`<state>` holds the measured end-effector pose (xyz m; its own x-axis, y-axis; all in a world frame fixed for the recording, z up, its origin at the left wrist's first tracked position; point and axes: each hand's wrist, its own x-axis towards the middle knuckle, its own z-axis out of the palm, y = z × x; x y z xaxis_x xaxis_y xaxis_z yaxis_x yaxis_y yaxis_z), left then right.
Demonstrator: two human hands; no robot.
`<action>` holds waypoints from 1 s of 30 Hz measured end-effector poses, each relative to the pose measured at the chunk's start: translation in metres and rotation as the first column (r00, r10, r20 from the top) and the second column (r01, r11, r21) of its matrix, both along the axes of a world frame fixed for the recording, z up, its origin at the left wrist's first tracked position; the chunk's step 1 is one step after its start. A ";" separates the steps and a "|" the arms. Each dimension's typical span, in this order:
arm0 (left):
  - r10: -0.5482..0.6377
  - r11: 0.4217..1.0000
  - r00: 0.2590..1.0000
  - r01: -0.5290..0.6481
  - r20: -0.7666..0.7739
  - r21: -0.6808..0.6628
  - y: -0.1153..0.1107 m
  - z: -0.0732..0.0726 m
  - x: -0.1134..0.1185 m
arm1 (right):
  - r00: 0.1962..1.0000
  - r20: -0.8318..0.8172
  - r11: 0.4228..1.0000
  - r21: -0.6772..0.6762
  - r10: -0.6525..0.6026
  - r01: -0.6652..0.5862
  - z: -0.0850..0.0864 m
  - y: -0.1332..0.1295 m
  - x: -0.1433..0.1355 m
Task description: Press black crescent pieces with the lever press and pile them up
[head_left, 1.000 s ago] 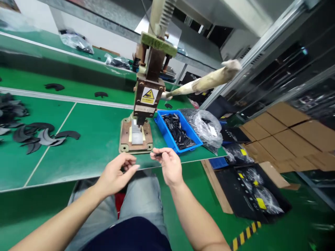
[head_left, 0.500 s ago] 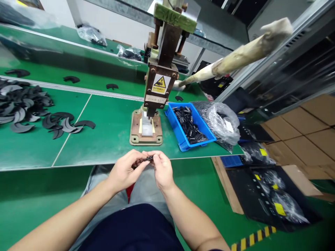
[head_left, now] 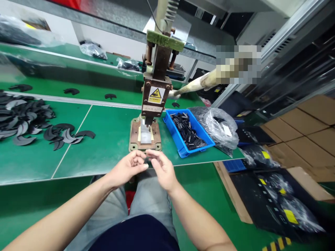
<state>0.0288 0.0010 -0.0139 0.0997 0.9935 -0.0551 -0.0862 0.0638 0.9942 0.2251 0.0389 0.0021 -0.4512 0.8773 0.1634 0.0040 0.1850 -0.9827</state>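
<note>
My left hand [head_left: 131,166] and my right hand [head_left: 161,168] are held close together over the table's front edge, just in front of the press base [head_left: 133,139]. The fingers of my left hand are loosely curled, with the thumb apart from them. On my right hand the thumb and fingers are also apart. A small dark smear shows between the fingertips; I cannot make out what it is. Behind the hands stands a hand press [head_left: 156,83] with a yellow warning label and a pale metal plate [head_left: 146,138] on its base.
A blue bin [head_left: 185,152] of small black parts sits right of the press, beside a clear plastic bag [head_left: 220,127]. Curved black pieces [head_left: 23,118] are heaped at the left. The press lever [head_left: 206,81] reaches out to the right. Bagged goods and cartons [head_left: 303,122] stand further right.
My fingers have loosened and parted; the thin black part that both hands held is no longer plain to see. The hands appear slightly nearer the press as the view tilts.
</note>
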 end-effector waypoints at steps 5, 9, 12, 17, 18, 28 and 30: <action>0.280 0.954 0.960 -0.275 -0.019 0.120 0.056 0.001 -0.039 | 0.974 -0.111 0.952 0.212 -0.200 0.220 0.053 0.055 0.025; 0.354 0.925 0.935 -0.352 0.009 0.142 0.101 -0.003 -0.055 | 0.921 -0.249 0.799 0.462 -0.300 0.385 0.116 0.105 0.036; 0.322 0.929 0.936 -0.283 -0.144 0.239 0.122 -0.007 -0.056 | 0.916 -0.316 0.672 0.626 -0.246 0.397 0.163 0.131 0.032; 0.319 0.898 0.754 -0.048 -0.575 0.437 0.138 -0.003 -0.055 | 0.977 -0.210 0.600 0.777 -0.040 0.191 0.212 0.141 0.013; 0.320 0.888 0.703 0.010 -0.635 0.459 0.140 -0.001 -0.056 | 0.981 -0.193 0.600 0.781 -0.034 0.175 0.215 0.141 0.009; 0.333 0.826 0.665 0.137 -0.669 0.546 0.137 -0.008 -0.066 | 0.938 -0.202 0.505 0.800 -0.280 0.323 0.160 0.086 0.016; 0.347 0.829 0.669 0.109 -0.658 0.548 0.135 -0.008 -0.063 | 0.936 -0.174 0.473 0.825 -0.307 0.309 0.134 0.076 0.021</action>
